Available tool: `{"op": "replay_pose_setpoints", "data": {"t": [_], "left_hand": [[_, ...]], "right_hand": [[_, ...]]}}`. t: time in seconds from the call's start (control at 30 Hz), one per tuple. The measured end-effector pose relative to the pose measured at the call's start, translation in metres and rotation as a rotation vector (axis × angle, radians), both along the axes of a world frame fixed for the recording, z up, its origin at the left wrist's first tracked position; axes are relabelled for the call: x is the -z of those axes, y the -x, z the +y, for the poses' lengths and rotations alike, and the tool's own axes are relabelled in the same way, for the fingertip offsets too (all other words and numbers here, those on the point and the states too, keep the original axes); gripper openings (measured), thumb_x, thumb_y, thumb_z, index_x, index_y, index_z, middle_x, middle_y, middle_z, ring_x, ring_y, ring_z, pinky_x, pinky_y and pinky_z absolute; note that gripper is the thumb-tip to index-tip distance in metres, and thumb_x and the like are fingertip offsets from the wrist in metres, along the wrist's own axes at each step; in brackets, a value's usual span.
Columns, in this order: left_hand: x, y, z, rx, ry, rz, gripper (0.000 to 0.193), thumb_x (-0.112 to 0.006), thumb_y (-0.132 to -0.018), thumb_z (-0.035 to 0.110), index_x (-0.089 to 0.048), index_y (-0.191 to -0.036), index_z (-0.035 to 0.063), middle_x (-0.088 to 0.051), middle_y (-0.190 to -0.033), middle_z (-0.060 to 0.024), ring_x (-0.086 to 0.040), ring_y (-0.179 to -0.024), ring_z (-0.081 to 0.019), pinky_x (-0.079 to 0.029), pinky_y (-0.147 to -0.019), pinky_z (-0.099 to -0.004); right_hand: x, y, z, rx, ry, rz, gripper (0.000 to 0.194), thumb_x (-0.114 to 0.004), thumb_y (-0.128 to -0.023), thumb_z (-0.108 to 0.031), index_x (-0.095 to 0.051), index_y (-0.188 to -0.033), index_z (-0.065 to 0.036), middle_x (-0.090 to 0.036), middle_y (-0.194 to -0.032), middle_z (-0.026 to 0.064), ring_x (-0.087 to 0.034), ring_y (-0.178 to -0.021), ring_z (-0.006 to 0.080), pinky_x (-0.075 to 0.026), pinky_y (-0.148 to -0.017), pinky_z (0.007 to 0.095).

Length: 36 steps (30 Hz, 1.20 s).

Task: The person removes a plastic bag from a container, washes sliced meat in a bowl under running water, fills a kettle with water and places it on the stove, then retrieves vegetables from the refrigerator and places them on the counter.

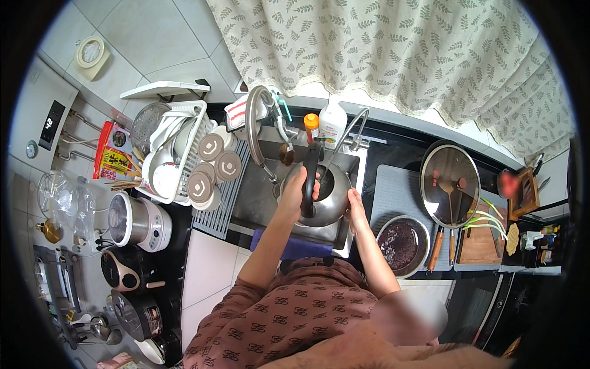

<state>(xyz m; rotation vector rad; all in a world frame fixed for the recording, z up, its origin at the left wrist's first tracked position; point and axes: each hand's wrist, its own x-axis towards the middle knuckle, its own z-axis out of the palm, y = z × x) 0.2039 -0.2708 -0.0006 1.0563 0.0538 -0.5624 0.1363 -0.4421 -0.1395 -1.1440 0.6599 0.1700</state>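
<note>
A round stainless steel kettle is held over the sink, its lid off and its dark mouth facing up. My left hand grips its black arched handle. Against the lower right side of the kettle's body rests my right hand, fingers along the steel. A slim curved tap arches over with its stream or spout directed into the kettle's mouth; which one is hard to tell. Left of the kettle, a larger pull-down faucet hangs over the basin.
A bowl of dark grains in liquid sits right of the sink, near a glass lid and a knife. Scallions lie on a cutting board. Leftward are lidded cups, a dish rack and small appliances.
</note>
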Motion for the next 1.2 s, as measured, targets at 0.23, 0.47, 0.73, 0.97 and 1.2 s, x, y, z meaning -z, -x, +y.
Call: {"op": "replay_pose_setpoints", "data": {"t": [0.23, 0.47, 0.73, 0.97, 1.2], "left_hand": [[-0.003, 0.001, 0.000, -0.003, -0.037, -0.018, 0.044, -0.031, -0.099, 0.037, -0.047, -0.109, -0.0019, -0.051, -0.066, -0.0047, -0.046, -0.056, -0.0108, -0.037, -0.054, -0.0239], [-0.002, 0.002, -0.002, 0.000, -0.029, -0.050, 0.043, -0.031, -0.099, 0.037, -0.046, -0.116, 0.0002, -0.051, -0.067, -0.0044, -0.046, -0.057, -0.0108, -0.037, -0.055, -0.0236], [-0.001, 0.004, -0.005, 0.002, 0.010, -0.051, 0.044, -0.033, -0.098, 0.037, -0.044, -0.116, -0.0012, -0.051, -0.069, -0.0051, -0.047, -0.060, -0.0116, -0.038, -0.058, -0.0246], [-0.003, 0.005, -0.008, -0.015, -0.016, -0.045, 0.047, -0.034, -0.098, 0.039, -0.044, -0.117, -0.0021, -0.052, -0.070, -0.0053, -0.048, -0.061, -0.0120, -0.039, -0.060, -0.0249], [-0.004, 0.004, -0.009, -0.008, -0.021, -0.059, 0.047, -0.033, -0.098, 0.039, -0.043, -0.117, -0.0022, -0.052, -0.071, -0.0054, -0.048, -0.063, -0.0120, -0.039, -0.061, -0.0248]], "right_hand": [[0.000, -0.003, -0.002, -0.017, -0.031, -0.007, 0.075, -0.047, -0.089, -0.053, -0.018, -0.143, -0.012, -0.028, -0.143, 0.0088, -0.030, -0.128, 0.0239, -0.032, -0.097, 0.0463], [0.004, -0.003, -0.001, -0.020, -0.031, -0.006, 0.070, -0.046, -0.089, -0.052, -0.022, -0.142, -0.013, -0.034, -0.138, 0.0075, -0.035, -0.123, 0.0224, -0.033, -0.094, 0.0422], [-0.001, -0.005, -0.004, 0.015, -0.064, -0.012, 0.065, -0.046, -0.089, -0.052, -0.026, -0.139, -0.017, -0.039, -0.132, 0.0045, -0.038, -0.116, 0.0184, -0.033, -0.088, 0.0362], [-0.005, -0.008, -0.004, 0.010, -0.050, 0.003, 0.064, -0.046, -0.089, -0.051, -0.027, -0.139, -0.015, -0.039, -0.132, 0.0042, -0.038, -0.115, 0.0170, -0.033, -0.088, 0.0337], [-0.002, -0.009, -0.006, 0.007, -0.033, 0.015, 0.064, -0.045, -0.089, -0.051, -0.028, -0.139, -0.015, -0.040, -0.133, 0.0039, -0.039, -0.113, 0.0162, -0.033, -0.087, 0.0331]]}}
